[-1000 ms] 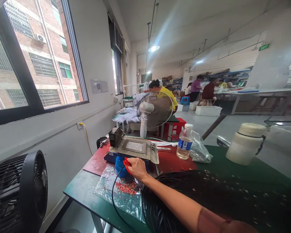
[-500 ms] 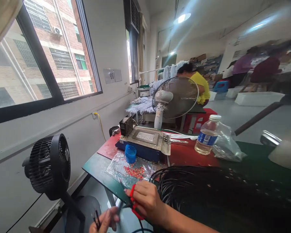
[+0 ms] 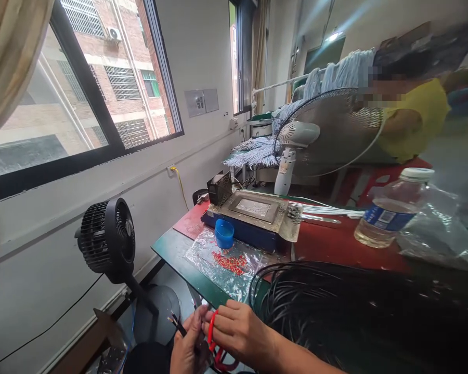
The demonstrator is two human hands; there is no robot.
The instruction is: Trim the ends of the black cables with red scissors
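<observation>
My right hand (image 3: 236,330) is closed around a red-handled tool (image 3: 214,337) at the bottom of the view, just off the table's near edge. My left hand (image 3: 189,348) is pinched on the end of a thin black wire (image 3: 177,322) with bare tips, right beside the tool. A big bundle of black wires (image 3: 335,311) lies on the table by my right forearm. Behind the hands, a clear plastic sheet (image 3: 218,259) carries several small red pieces (image 3: 232,261) and a blue cup (image 3: 224,234).
A blue-based metal device (image 3: 257,215) sits on the red mat (image 3: 335,244). A water bottle (image 3: 390,215) and plastic bag (image 3: 440,234) lie right. A white fan (image 3: 327,132) stands behind, a black floor fan (image 3: 107,241) left. A person in yellow (image 3: 417,117) sits beyond.
My right hand has drawn back from the blue cup to the table's near edge with the red tool. My left hand has come into view holding the wire end. The view has swung down and left.
</observation>
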